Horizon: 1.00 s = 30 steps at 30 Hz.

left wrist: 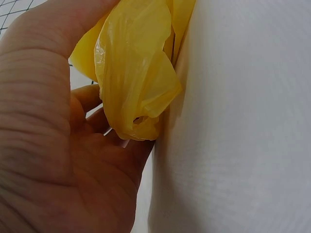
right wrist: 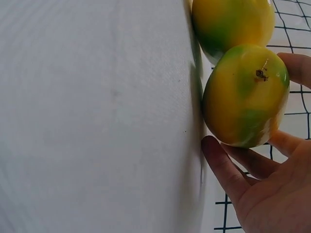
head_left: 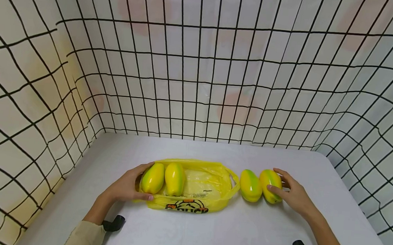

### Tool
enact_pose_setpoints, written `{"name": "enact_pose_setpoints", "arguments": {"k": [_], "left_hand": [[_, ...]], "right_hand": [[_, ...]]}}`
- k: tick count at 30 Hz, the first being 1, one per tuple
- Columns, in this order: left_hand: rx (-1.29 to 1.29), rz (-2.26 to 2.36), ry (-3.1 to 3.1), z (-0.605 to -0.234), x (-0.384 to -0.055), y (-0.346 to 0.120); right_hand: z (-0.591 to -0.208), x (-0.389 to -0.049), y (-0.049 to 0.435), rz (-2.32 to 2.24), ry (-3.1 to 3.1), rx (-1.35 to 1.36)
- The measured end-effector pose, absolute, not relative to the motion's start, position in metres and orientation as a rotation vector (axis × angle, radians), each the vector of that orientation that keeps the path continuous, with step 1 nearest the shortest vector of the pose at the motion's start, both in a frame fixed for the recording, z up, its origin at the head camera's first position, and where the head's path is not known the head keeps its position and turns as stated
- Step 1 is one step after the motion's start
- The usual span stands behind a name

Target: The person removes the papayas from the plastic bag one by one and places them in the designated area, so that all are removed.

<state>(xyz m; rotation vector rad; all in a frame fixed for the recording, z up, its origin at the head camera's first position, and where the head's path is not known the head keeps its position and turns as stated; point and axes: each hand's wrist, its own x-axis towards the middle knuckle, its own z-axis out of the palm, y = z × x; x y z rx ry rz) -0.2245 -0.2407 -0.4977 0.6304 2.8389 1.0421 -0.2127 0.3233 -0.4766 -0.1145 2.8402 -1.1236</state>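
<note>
Right hand [head_left: 291, 191]: fingers curved round the outer fruit [head_left: 270, 184], which rests on the surface; its glossy, rounded skin could slip if the hold is slack.
Left hand [head_left: 127, 182]: thumb in front, fingers behind, holding the left end of the yellow bag [head_left: 219, 206]; in the wrist view crumpled plastic hides the contact, so how firm the grip is I can't fairly judge.
Bagged pair: left fruit [head_left: 153, 178] and right fruit [head_left: 174, 179] lie side by side inside the bag's left part; lifting that end sharply could roll them towards the bare right part.
Inner fruit [head_left: 250, 185]: on the surface between bag and outer fruit; a sideways nudge from its neighbour could set it rolling.
Handle loop [head_left: 236, 182]: thin plastic just beside the inner fruit; it could snag or fold under.
Surface [head_left: 208, 237]: smooth-looking, so the light bag might slide if pushed.
</note>
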Motion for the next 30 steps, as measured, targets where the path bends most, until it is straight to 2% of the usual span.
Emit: {"name": "enact_pose_setpoints", "arguments": {"k": [30], "left_hand": [[0.631,1.025,2.824,-0.4953,-0.2274,-0.2408]], "right_hand": [[-0.4669,-0.2143,0.3311,-1.212,2.868,-0.161]]}}
